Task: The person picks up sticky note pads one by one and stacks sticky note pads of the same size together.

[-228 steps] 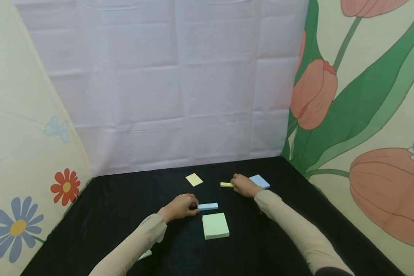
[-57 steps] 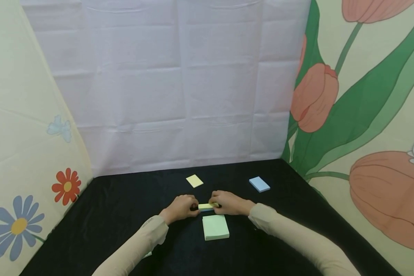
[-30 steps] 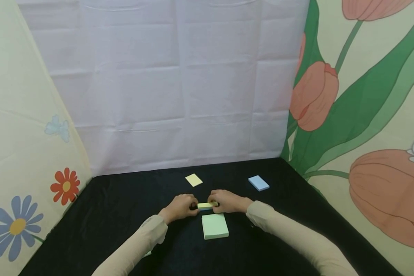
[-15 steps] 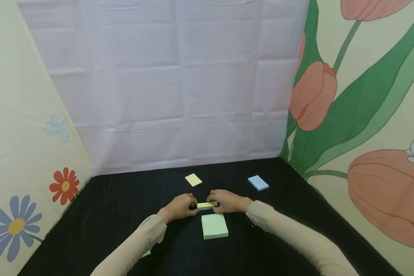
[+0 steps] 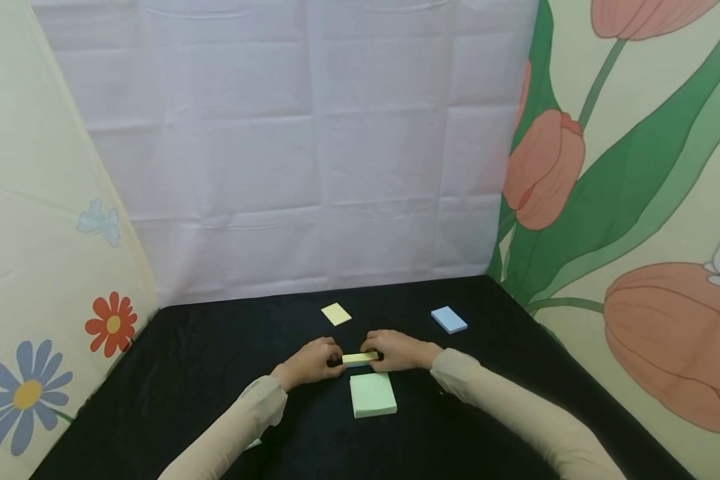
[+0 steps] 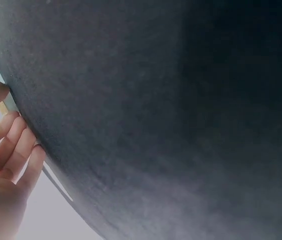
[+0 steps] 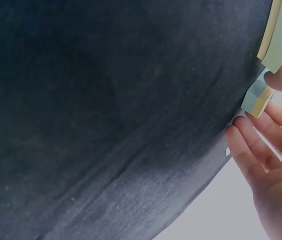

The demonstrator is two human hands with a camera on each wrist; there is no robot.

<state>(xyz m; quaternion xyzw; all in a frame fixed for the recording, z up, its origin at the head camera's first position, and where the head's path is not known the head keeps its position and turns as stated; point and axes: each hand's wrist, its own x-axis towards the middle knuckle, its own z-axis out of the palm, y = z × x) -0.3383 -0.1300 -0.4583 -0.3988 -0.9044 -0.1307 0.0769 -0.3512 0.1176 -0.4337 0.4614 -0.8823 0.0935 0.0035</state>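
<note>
A narrow yellow sticky note pad (image 5: 359,358) lies stacked on a narrow light-blue sticky note pad (image 7: 249,101), both running left to right. My left hand (image 5: 309,363) pinches the left end of the blue one, thumb on the near side and fingers behind. On the right end, my right hand (image 5: 399,350) grips the yellow pad between thumb and fingers, partly covering it. Just in front sits a square green sticky note pad (image 5: 373,395); the right wrist view shows a yellow layer (image 7: 269,32) beneath it.
On the black cloth (image 5: 228,347), a yellow note pad (image 5: 336,314) lies at the back and a blue rectangular pad (image 5: 449,320) at the back right. A pale pad (image 5: 255,443) is mostly hidden under the left sleeve. A white curtain (image 5: 312,167) hangs behind.
Since the oldest frame, my right hand has brought the narrow yellow pad from beside the blue rectangular pad leftward and nearer, onto the narrow blue one. During the last second both hands stay nearly still.
</note>
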